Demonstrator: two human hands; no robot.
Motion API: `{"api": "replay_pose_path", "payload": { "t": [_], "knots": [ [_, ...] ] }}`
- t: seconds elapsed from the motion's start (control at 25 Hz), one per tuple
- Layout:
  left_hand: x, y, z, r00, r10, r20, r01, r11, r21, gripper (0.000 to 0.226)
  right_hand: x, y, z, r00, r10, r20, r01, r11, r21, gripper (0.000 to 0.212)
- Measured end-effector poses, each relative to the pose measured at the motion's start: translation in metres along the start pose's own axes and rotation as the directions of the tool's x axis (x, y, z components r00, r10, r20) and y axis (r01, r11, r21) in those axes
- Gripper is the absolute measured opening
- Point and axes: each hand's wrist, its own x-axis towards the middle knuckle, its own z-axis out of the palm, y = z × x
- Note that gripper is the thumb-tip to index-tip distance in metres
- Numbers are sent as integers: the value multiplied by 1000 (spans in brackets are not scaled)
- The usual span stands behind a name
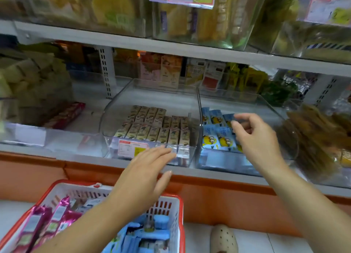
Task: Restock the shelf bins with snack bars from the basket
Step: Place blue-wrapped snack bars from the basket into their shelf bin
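Two empty hands are being held over clear plastic bins (114, 108).
The left hand (144, 174) is being kept flat by boxy brown bars (152, 131); the right hand (254, 136), loosely curled, above glossy blue snack bars (214, 138); more are being stored in a red-and-white slotted basket (178, 211).

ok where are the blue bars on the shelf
Head view, right of centre: the blue bars lie in a clear bin next to the bin of beige bars, partly hidden by the right hand.
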Motion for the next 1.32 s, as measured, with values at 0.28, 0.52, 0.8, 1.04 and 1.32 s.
{"api": "replay_pose_path", "payload": {
  "t": [0.28, 0.52, 0.8, 1.04, 1.32],
  "knots": [
    [-173, -95, -4, 718, -507, 477, 541, 838, 77, 51, -155, -5, 110, 723, 143, 676, -153, 987, -45, 17],
    [-251, -135, -16, 536, -671, 513, 748, 659, 81, 41, -259, -4, 182, 320, 385, 866, -480, 854, -202, 21],
    [-250, -116, 10, 601, -617, 508, 491, 786, 375, 27, -269, -15, 196, 276, 401, 873, -426, 866, -263, 15],
    [-225, -103, 4, 596, -669, 444, 765, 641, -61, 17, -273, -9, 185, 280, 389, 878, -426, 870, -249, 21],
    [-211, -83, 25, 531, -491, 691, 624, 778, 73, 72, -274, 2, 179, 323, 401, 857, -481, 850, -216, 38]
  ]
}}
